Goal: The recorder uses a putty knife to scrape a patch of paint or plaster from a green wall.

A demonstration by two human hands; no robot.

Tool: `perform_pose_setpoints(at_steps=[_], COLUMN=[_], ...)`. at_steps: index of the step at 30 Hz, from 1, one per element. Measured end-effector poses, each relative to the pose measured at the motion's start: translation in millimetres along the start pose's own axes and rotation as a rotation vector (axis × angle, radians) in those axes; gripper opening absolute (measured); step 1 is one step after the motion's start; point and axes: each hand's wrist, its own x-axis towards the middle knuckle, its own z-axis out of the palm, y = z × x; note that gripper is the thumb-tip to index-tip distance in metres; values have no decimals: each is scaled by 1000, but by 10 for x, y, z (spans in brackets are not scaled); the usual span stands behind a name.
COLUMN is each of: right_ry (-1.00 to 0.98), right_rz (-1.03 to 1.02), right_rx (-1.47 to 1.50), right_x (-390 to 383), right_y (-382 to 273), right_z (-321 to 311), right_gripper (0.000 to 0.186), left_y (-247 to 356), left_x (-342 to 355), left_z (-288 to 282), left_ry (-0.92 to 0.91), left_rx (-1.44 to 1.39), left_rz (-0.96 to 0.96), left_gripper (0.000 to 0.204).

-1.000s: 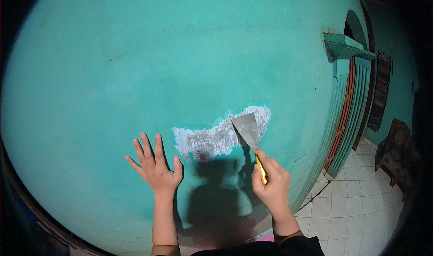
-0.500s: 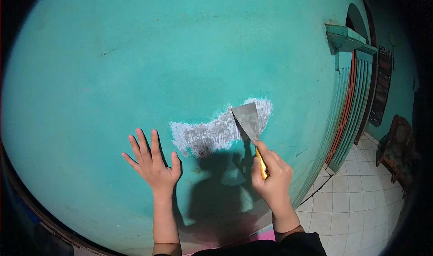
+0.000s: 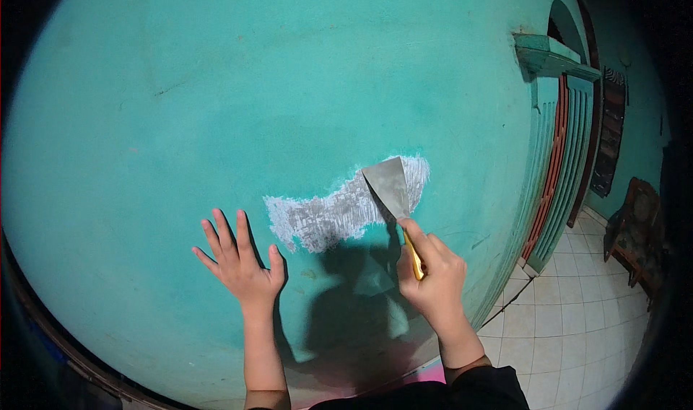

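Observation:
My right hand (image 3: 435, 276) is closed around the yellow handle of a putty knife (image 3: 388, 186). Its wide grey metal blade points up and slightly left, over the upper right part of a bare patch (image 3: 328, 219) where white and grey show through the paint. Whether the blade's edge touches the surface I cannot tell. Left of the patch, my left hand (image 3: 247, 273) lies with fingers spread against the turquoise wall (image 3: 216, 136), holding nothing. My shadow falls on the wall between both arms and darkens the patch's lower edge.
To the right, a ledge (image 3: 556, 56) and fluted column (image 3: 577, 136) stick out beside a reddish-brown strip. Beyond stand a dark wooden chair (image 3: 639, 229) and a hanging dark panel (image 3: 612, 136). Pale floor tiles (image 3: 556, 316) extend at lower right. A dark edge curves along the lower left.
The putty knife and my right hand have shifted slightly up and left over the patch. My left hand keeps its place on the wall; the whole view has moved a little.

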Motion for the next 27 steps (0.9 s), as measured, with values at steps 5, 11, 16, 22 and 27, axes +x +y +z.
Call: perform_pose_setpoints(at_steps=[5, 11, 16, 22, 27], right_ry=[16, 18, 39, 47, 15], right_rz=[12, -9, -8, -24, -17], right_rx=[-23, -40, 7, -7, 11], right_x=[-105, -57, 7, -41, 4], right_y=[54, 61, 102, 162, 131], right_z=[41, 39, 56, 24, -107], right_gripper=[48, 48, 48, 47, 47], left_y=[56, 76, 94, 148, 162], left_x=[11, -17, -18, -9, -29], left_z=[7, 29, 72, 82, 30], left_ry=[7, 10, 10, 28, 31], left_rx=[0, 22, 45, 13, 13], left_rz=[9, -13, 3, 4, 3], left_gripper=[66, 65, 66, 65, 64])
